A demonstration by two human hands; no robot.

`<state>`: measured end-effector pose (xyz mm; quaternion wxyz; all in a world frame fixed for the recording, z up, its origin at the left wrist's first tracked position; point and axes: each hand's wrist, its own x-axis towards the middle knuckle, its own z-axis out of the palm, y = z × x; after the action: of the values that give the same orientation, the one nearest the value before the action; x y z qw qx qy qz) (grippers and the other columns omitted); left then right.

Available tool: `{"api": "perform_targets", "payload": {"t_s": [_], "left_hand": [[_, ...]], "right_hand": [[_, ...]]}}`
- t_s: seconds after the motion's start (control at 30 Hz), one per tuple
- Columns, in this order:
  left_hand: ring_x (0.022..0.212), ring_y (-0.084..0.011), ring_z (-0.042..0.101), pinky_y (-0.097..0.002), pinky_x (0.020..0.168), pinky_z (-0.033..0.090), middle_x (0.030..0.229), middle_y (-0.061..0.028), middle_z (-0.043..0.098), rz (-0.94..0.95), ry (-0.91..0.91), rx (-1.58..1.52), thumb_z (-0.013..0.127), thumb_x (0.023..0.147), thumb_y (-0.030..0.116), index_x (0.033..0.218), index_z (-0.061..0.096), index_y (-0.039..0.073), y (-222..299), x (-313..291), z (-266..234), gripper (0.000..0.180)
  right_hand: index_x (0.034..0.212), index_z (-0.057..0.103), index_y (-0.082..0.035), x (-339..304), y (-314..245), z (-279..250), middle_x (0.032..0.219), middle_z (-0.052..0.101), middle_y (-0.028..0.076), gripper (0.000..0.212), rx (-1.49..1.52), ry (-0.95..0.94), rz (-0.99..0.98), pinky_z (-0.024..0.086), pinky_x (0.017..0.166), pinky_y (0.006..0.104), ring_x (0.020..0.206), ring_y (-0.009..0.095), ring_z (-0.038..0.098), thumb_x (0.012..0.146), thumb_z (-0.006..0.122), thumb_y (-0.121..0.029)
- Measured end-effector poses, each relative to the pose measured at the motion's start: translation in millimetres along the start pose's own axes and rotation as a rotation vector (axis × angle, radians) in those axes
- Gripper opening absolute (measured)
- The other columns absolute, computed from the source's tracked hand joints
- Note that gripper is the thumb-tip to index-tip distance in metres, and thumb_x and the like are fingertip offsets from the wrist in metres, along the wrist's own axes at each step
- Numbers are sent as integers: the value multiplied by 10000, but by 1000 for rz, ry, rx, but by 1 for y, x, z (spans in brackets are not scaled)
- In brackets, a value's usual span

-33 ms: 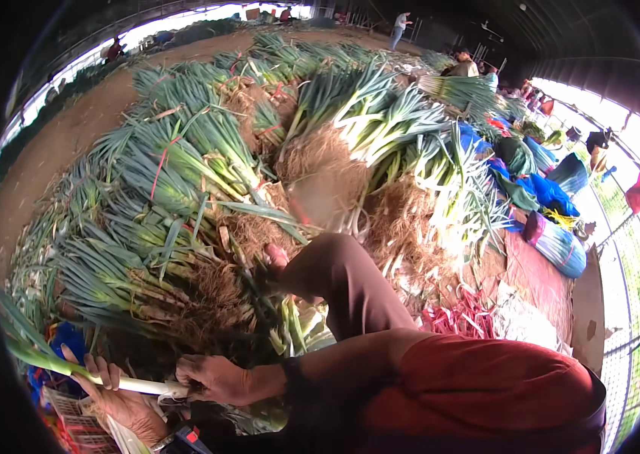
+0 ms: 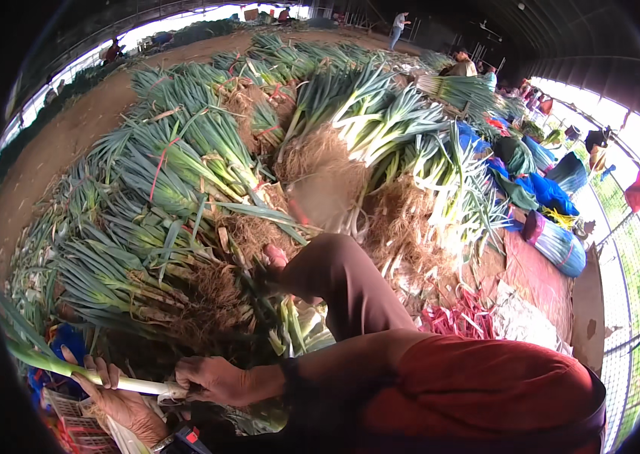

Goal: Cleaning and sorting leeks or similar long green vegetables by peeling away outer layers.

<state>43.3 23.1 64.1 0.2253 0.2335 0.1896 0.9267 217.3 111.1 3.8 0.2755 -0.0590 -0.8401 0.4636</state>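
Observation:
A leek [image 2: 134, 384] with a white shank and green leaves lies across my left hand [image 2: 124, 408] at the lower left. The fingers of that hand wrap round its shank, and the leaves reach toward the left rim. My right hand [image 2: 218, 380] is closed at the white root end, its fingertips pressed together there. Whether roots or a loose skin sit between those fingertips is hidden. Beyond my hands lies a bundle of leeks [image 2: 119, 268], with its brown roots [image 2: 214, 299] toward me.
More leek bundles [image 2: 380, 121] cover the ground ahead, some tied with red bands. My bent knee [image 2: 335, 265] rises in the middle. Red strips [image 2: 460, 318] lie to its right. A plastic crate [image 2: 81, 427] stands by my left hand. Blue sacks [image 2: 551, 195] line the right side near netting.

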Motion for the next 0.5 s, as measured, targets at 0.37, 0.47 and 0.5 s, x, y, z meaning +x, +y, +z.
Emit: {"api": "perform_targets", "payload": {"t_s": [0.37,0.47,0.5], "left_hand": [[601,-105,427,-235,545,374,735,-19,476,-8,300,219,494,955,388,1146,450,105,-6,12,-36,344],[603,-120,455,-253,555,385,720,-25,498,56,345,218,498,946,436,1062,504,118,8,13,-40,338],[600,-120,454,-252,551,382,717,-27,501,75,361,233,502,945,435,1065,507,126,15,12,-42,331]], "right_hand": [[880,605,-57,-20,-1,-20,915,591,73,239,-392,61,-567,439,734,412,940,279,585,664,697,-97],[841,514,-37,-2,-27,5,955,549,109,243,108,17,-413,468,730,414,933,302,574,660,628,80],[844,509,-29,-2,-33,11,953,550,107,245,107,-7,-445,479,714,403,927,296,581,666,612,105]]}}
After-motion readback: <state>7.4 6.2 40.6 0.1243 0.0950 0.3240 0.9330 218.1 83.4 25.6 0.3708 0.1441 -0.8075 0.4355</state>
